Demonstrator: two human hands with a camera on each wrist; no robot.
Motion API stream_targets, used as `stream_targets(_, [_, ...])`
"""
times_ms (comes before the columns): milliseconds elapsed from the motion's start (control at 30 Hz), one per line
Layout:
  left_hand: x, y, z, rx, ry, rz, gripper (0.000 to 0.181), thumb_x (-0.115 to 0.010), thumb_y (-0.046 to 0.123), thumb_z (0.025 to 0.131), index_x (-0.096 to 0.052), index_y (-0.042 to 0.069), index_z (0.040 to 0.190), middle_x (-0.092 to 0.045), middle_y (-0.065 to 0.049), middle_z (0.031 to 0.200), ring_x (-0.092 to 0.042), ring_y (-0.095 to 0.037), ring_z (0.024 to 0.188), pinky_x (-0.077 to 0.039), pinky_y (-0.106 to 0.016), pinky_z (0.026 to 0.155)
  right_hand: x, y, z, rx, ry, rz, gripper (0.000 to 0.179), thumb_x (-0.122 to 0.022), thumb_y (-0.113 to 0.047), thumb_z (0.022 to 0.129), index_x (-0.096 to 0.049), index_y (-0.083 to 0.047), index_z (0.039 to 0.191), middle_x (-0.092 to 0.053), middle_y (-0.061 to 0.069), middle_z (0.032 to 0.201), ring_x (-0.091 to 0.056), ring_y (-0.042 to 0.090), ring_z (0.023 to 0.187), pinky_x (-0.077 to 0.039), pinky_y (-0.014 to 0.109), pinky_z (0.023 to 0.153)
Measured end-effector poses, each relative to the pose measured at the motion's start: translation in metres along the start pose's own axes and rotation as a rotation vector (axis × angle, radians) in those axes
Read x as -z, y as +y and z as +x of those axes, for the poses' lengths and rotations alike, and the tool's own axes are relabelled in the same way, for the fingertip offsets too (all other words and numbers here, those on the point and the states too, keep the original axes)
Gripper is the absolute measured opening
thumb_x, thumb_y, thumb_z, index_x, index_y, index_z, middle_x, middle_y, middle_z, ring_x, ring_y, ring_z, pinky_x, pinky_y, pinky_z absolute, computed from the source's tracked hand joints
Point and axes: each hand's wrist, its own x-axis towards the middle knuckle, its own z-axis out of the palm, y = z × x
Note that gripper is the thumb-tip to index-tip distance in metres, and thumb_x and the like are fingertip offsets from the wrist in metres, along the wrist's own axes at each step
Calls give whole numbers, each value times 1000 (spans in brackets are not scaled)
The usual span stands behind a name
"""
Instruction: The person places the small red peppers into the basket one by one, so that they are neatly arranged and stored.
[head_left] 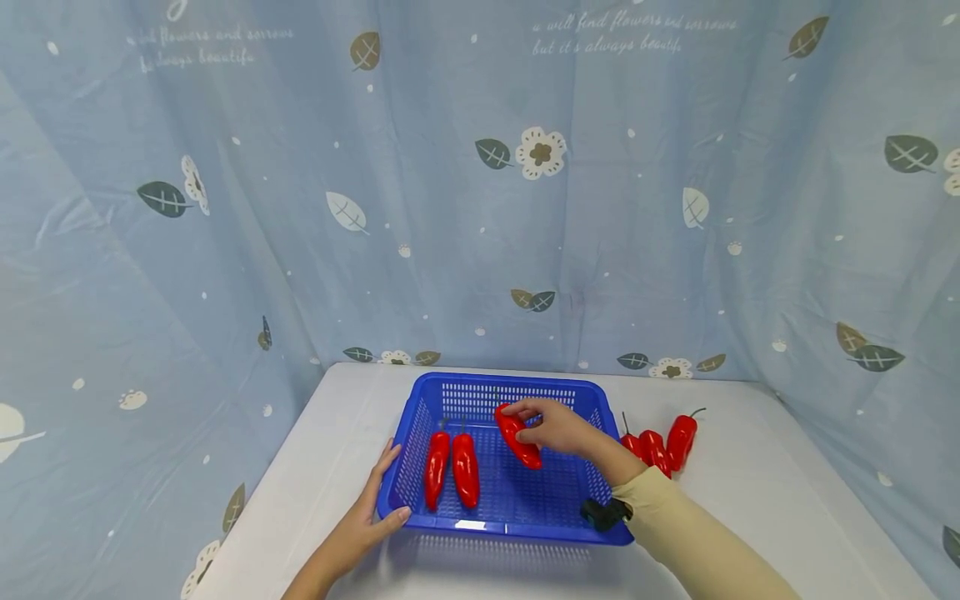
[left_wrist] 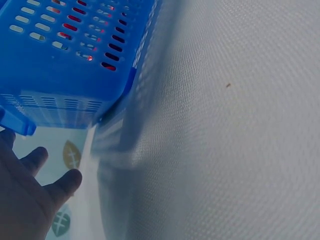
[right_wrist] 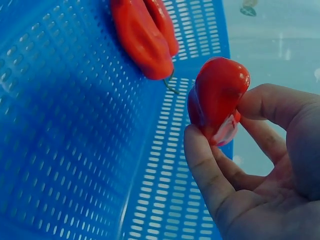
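Note:
Between the thumb and fingers of my right hand (head_left: 558, 427) is a red chili pepper (head_left: 516, 442), tilted over the inside of a blue plastic basket (head_left: 510, 528). The right wrist view shows the same pepper (right_wrist: 220, 92) pinched at the fingertips, its glossy skin facing the camera. Two more red peppers, a left one (head_left: 437, 471) and a right one (head_left: 466, 472), lie side by side in the basket's left half. At the basket's left front corner my left hand (head_left: 360, 521) touches the rim, thumb and fingers extended and spread.
Three red peppers (head_left: 682, 442) with dark stems lie on the white table (head_left: 720, 517), right of the basket and partly behind the right forearm. A dark wrist device (head_left: 604, 513) overlaps the basket's front right corner. A blue patterned curtain (head_left: 442, 250) hangs behind the table.

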Motion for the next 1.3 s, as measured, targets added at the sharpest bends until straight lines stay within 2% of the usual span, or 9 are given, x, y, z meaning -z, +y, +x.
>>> stream_targets(533, [0,-1,0,-3,-2,-13,86,-66,27,94,-15,31,163,4,-14,171,2,-51,152,-8,-81,106,-12,6,13,19,-76,2,38,-74,-7,91,-71,-17,127,-64,11,118,-62,27,99,-61,36,75])
stream_targets(867, [0,-2,0,-25,-1,-16,87,-66,25,94,-14,32,163,3,-14,171,2,-50,152,-8,-80,107,-20,7,16,29,-144,-49,36,-74,-7,90,-72,-15,126,-62,11,115,-61,23,90,-60,36,72])
stream_targets(1133, [0,-2,1,-17,-3,-18,86,-66,26,94,-14,33,163,3,-13,171,2,-50,152,-8,-80,107,-27,10,23,33,-179,-109,36,-74,-7,89,-73,-16,125,-64,13,117,-62,22,87,-60,36,72])
stream_targets(1300, [1,-2,1,-18,1,-18,87,-66,25,94,-14,32,163,2,-13,171,1,-50,153,-8,-80,107,-31,10,26,33,-195,-129,36,-74,-7,89,-73,-14,124,-65,13,116,-63,23,91,-61,37,75])
